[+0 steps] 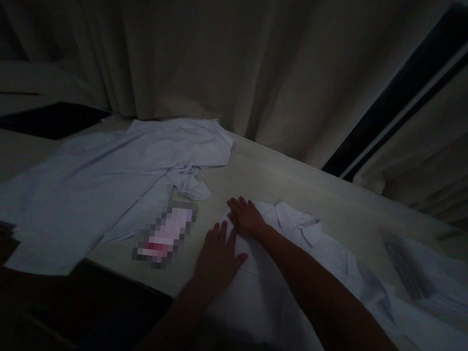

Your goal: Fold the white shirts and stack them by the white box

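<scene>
A white collared shirt [262, 297] lies spread on the pale table [255, 172], its collar [299, 219] toward the curtain side. My left hand [218, 261] rests flat at the shirt's left edge with its fingers spread. Just beyond it, my right hand [246, 216] presses on the shirt near the shoulder, fingers stretched out. The right forearm crosses over the shirt and hides part of it. Neither hand grips anything. One sleeve [431, 333] of the shirt appears to stretch away to the right.
More white shirts [134, 164] lie loosely to the left, hanging over the front edge. A blurred-out pinkish object [166, 235] is between them and my left hand. Folded white clothes [450, 279] are stacked at right. Curtains [214, 49] hang behind; a flat black item [48, 119] lies far left.
</scene>
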`<control>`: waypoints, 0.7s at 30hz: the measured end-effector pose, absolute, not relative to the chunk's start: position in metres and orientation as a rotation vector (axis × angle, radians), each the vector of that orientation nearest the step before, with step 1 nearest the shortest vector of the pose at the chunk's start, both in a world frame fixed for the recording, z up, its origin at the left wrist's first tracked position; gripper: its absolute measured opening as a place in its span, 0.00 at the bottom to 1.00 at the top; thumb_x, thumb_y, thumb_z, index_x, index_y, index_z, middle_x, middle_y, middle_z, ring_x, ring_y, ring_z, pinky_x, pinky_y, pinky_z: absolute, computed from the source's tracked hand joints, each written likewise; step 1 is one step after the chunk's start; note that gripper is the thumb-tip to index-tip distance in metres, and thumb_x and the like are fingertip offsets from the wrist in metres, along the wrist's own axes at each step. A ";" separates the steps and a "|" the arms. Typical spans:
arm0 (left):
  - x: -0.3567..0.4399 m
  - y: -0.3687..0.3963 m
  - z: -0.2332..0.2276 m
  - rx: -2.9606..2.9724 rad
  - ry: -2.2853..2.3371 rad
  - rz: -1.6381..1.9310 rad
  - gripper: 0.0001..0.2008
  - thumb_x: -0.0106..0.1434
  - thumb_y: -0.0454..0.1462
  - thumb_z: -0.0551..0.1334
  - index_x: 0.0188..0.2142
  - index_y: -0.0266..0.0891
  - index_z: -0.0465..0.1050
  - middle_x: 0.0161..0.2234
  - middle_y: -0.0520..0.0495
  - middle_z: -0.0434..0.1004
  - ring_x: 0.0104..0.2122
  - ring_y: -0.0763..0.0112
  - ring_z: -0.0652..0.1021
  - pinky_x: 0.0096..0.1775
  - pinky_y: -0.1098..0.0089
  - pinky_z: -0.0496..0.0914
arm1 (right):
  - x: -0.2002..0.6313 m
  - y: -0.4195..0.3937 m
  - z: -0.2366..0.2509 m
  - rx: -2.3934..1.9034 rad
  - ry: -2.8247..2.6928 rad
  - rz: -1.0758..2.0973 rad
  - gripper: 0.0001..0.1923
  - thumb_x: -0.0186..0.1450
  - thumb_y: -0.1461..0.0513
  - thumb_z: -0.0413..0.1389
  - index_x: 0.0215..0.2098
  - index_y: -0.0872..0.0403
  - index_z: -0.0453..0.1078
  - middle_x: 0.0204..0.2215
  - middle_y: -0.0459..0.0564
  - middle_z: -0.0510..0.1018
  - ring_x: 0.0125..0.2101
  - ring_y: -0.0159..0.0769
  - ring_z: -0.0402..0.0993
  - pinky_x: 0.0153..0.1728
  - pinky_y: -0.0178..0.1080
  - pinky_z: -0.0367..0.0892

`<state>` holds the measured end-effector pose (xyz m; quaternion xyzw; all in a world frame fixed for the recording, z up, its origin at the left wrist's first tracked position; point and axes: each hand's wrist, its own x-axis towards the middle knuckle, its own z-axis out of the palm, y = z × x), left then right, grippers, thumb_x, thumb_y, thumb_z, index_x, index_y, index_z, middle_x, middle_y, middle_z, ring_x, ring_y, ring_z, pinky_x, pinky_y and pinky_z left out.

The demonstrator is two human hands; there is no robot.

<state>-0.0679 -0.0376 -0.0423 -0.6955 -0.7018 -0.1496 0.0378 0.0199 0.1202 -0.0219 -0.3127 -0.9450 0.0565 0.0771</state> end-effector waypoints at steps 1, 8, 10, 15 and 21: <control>-0.067 -0.038 -0.042 -2.119 -2.153 -0.461 0.37 0.64 0.54 0.52 0.64 0.31 0.55 0.66 0.28 0.51 0.66 0.44 0.52 0.63 0.46 0.49 | 0.021 0.122 -0.023 -0.960 -2.836 0.157 0.28 0.73 0.52 0.39 0.68 0.51 0.50 0.67 0.51 0.55 0.67 0.47 0.44 0.64 0.55 0.44; -0.065 -0.038 -0.050 -2.075 -2.120 -0.492 0.39 0.64 0.56 0.50 0.65 0.31 0.53 0.66 0.28 0.51 0.66 0.43 0.51 0.63 0.45 0.48 | 0.020 0.129 -0.026 -1.117 -2.755 0.126 0.29 0.73 0.49 0.36 0.69 0.48 0.48 0.68 0.47 0.52 0.68 0.48 0.37 0.64 0.59 0.33; -0.065 -0.039 -0.052 -2.068 -2.120 -0.495 0.38 0.64 0.56 0.49 0.65 0.32 0.53 0.66 0.28 0.51 0.67 0.44 0.51 0.63 0.45 0.49 | 0.019 0.132 -0.022 -1.228 -2.612 0.110 0.27 0.73 0.53 0.36 0.67 0.52 0.52 0.67 0.51 0.55 0.67 0.46 0.42 0.64 0.58 0.35; -0.062 -0.037 -0.046 -2.051 -2.152 -0.483 0.37 0.64 0.56 0.50 0.64 0.34 0.55 0.66 0.30 0.53 0.66 0.44 0.52 0.62 0.45 0.49 | 0.015 0.145 -0.004 -1.469 -2.408 0.249 0.21 0.70 0.63 0.42 0.58 0.55 0.66 0.56 0.56 0.72 0.56 0.43 0.65 0.58 0.49 0.57; -0.068 -0.032 -0.018 -1.887 -2.306 -0.544 0.28 0.67 0.47 0.49 0.60 0.30 0.59 0.58 0.29 0.65 0.58 0.48 0.66 0.55 0.52 0.61 | -0.006 0.160 0.012 -1.359 -2.619 0.429 0.25 0.60 0.68 0.52 0.54 0.42 0.70 0.50 0.45 0.77 0.51 0.42 0.70 0.50 0.48 0.64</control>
